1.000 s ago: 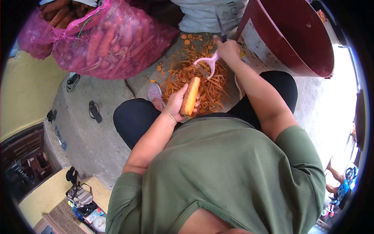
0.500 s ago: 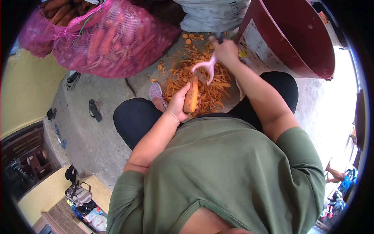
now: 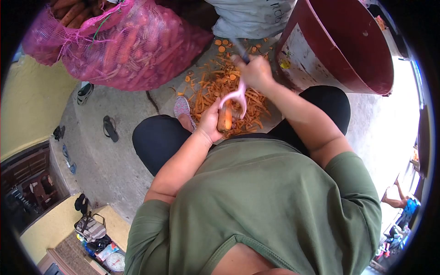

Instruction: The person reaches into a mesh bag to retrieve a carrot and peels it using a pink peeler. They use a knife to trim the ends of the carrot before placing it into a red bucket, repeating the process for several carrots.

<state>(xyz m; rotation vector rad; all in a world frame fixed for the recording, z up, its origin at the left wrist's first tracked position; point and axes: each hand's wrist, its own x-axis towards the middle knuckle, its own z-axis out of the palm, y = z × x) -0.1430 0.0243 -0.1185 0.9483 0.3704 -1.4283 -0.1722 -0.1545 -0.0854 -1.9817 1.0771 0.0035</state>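
A partly peeled carrot (image 3: 224, 120) is held in my left hand (image 3: 211, 123), with bright orange flesh along its upper side. My right hand (image 3: 255, 71) is closed around a pink peeler (image 3: 242, 94), whose forked head lies over the carrot. A dark handle with a blurred blade (image 3: 240, 49), apparently a knife, also sticks out of my right hand. Below both hands, orange peelings (image 3: 213, 89) are heaped on the floor, with several round carrot slices (image 3: 222, 48) at the far side.
A pink mesh sack (image 3: 133, 50) full of carrots stands at the upper left, a white sack (image 3: 250, 18) at the top. The big red tub (image 3: 339, 46) is close to my right forearm. Slippers (image 3: 110, 129) lie on the left floor. A person's bare limb shows at far right.
My right hand has moved down and left, bringing the peeler from beyond the carrot's far end onto it. The blade beside it now shows. My left hand stays nearly in place.
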